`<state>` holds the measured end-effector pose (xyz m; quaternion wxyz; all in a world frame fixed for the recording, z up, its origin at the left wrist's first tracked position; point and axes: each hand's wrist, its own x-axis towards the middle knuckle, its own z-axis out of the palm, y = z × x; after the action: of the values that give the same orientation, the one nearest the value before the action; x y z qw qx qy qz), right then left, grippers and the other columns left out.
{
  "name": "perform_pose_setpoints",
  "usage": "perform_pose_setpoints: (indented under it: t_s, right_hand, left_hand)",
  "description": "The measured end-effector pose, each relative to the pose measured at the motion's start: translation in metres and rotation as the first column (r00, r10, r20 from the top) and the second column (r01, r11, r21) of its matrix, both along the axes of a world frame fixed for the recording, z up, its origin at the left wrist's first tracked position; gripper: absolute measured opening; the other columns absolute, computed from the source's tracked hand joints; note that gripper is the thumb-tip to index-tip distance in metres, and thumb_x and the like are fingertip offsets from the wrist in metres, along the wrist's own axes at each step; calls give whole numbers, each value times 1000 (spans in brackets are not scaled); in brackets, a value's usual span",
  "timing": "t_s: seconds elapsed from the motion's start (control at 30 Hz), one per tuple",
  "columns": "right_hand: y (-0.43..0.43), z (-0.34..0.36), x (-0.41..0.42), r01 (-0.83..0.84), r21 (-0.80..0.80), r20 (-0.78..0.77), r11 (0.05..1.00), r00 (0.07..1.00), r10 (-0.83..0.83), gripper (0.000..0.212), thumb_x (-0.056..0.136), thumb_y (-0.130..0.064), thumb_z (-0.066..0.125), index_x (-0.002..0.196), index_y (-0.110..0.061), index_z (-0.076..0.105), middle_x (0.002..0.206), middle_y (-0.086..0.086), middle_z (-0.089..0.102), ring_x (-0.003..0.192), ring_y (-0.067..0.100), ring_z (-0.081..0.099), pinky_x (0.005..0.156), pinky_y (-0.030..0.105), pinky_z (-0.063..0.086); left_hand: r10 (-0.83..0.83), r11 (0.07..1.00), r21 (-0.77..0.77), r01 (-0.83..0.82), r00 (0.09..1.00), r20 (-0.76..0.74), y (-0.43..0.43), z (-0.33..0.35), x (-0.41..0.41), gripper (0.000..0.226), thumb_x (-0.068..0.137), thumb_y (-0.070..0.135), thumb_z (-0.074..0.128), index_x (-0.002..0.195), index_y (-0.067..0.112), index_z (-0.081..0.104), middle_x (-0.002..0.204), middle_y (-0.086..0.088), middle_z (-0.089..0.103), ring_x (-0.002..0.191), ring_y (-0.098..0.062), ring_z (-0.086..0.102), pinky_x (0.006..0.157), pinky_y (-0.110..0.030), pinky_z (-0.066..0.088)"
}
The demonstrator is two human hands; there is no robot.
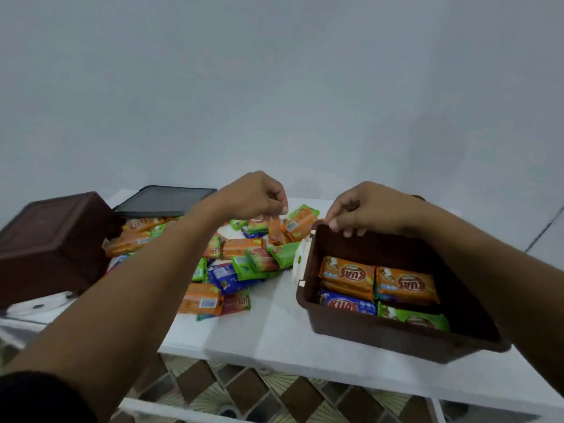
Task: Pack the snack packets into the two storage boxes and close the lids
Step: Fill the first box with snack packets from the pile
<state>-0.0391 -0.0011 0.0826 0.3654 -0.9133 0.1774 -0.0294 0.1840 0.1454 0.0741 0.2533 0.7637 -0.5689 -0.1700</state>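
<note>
White bench [274,337] set against a plain pale wall [274,87]; patterned tiled floor [244,395] shows below its near edge. At the left edge a second brown box [52,242] sits tilted, its base facing the camera. Behind it, at the far left corner, lies a dark lid [164,198]. A loose pile of snack packets [241,261], orange, green and blue, covers the middle of the bench. The left forearm crosses over its left part. The left hand [256,196] hangs over the far side of the pile, fingers curled down, pinching the top of an upright orange packet [276,233]. Near the right edge stands the open brown box [396,337], a white latch [300,261] on its left wall. Packed packets [348,274] lie flat inside: two orange, one blue, one green. The right hand [366,209] grips the far rim, fingers curled over it.
</note>
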Motion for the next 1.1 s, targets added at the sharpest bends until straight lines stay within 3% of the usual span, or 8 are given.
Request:
perform_pose_setpoints:
  t_s: [0.1,0.2,0.43,0.57,0.77,0.87,0.97,1.1]
  right_hand:
    - [16,-9,41,-5,-26,25,1000,1000,6,7,87,-17,75,92,-18,78,80,11,75,77,23,72,69,36,57]
    - [31,-17,83,8,-56,14,998,1000,-7,8,85,-15,75,92,-18,78,79,9,75,76,20,72,67,32,57]
    - [65,-38,170,-3,-165,-59,986,998,-7,12,87,-14,71,96,-14,78,73,-11,66,69,2,60,66,22,50]
    - [75,-61,209,-36,-242,-154,969,988,-2,23,89,-13,68,111,-11,75,96,-2,66,94,15,63,79,27,51]
    - [77,-114,249,-93,-365,-324,926,945,-33,48,91,-23,65,138,-18,58,135,3,61,118,20,59,91,27,46]
    - [77,-133,261,-179,-410,-469,894,882,-39,53,92,-25,57,144,-19,49,143,8,53,125,27,53,101,38,47]
    - [79,-145,266,-254,-476,-558,842,827,-66,46,94,-26,52,138,-17,51,133,12,56,119,30,51,98,47,48]
    - [77,-148,270,-293,-518,-576,803,814,-74,50,91,-37,62,138,-22,51,133,7,56,129,32,39,109,59,25]
  left_hand:
    - [93,996,-2,-93,995,45,24,1,48,8,87,8,72,83,14,77,70,2,74,64,-8,67,66,-26,54]
    - [130,990,34,-134,987,100,46,-3,89,7,88,9,73,85,15,77,71,5,72,59,-1,63,56,-14,45]
    - [92,972,187,-142,964,250,77,-36,153,8,87,17,74,93,19,79,84,10,72,81,-10,67,70,-27,51]
    - [19,957,270,-106,952,304,82,-66,176,13,88,19,74,100,16,78,93,7,69,89,-13,63,73,-25,43]
    - [-49,916,394,-72,957,287,77,-97,196,16,87,30,74,100,22,77,100,4,72,92,-17,66,80,-35,55]
    - [-80,900,433,-54,955,284,72,-106,199,32,86,34,78,114,21,72,109,2,67,96,-19,62,80,-33,50]
    - [-92,886,462,-39,962,259,67,-116,201,49,82,37,82,125,22,64,119,0,65,102,-22,61,85,-36,52]
    - [-103,875,483,-44,956,275,64,-122,205,59,80,40,83,129,19,59,124,-2,63,106,-25,60,87,-39,51]
